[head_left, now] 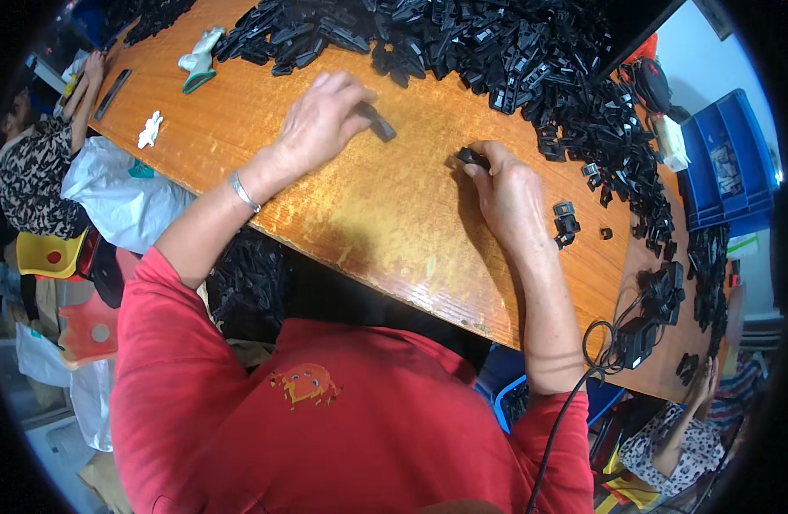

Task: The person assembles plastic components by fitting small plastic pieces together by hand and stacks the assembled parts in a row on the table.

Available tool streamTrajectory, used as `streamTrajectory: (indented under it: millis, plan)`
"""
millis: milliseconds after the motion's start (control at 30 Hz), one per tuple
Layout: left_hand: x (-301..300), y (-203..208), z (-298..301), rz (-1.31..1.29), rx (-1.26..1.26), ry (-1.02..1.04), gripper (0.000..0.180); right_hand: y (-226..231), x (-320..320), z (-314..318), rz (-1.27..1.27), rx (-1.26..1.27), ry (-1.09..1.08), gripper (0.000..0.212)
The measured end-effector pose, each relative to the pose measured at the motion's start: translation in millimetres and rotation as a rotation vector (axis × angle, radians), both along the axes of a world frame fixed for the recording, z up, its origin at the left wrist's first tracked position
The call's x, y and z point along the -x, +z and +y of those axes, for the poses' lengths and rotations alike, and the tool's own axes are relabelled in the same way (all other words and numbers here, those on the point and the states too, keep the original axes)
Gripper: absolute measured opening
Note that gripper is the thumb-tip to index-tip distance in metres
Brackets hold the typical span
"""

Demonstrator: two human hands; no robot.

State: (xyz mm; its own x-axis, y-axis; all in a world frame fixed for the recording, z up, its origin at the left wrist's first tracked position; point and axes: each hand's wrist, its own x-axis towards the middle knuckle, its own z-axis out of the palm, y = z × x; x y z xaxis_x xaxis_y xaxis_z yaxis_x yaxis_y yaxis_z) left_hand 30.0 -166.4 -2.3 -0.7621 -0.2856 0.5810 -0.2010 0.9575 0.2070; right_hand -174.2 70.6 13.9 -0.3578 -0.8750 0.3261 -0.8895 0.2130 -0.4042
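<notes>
My left hand (324, 116) rests on the wooden table (385, 214) with its fingers closed on a long black plastic part (379, 126) that sticks out to the right. A silver bracelet (245, 192) circles that wrist. My right hand (505, 193) lies further right, pinching a small black plastic piece (473, 157) between thumb and fingers. A big heap of black plastic parts (497, 51) covers the far side of the table, just beyond both hands.
A few small black pieces (567, 221) lie right of my right hand. A white-and-green object (199, 60) and a white scrap (150, 129) sit at far left. A blue crate (726, 163) stands right. Other people sit at the left (34, 171) and lower right (681, 437).
</notes>
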Motion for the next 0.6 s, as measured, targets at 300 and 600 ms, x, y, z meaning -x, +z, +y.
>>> streamTrajectory:
  millis: [300,600]
  plan:
    - [12,-9,35,-0.073,-0.310,-0.166,0.024,-13,-12,-13,-0.249,0.149,0.091,0.022]
    - [11,-14,42,-0.086,-0.421,-0.176,0.021,-25,-7,-23,-0.250,0.180,0.108,0.022]
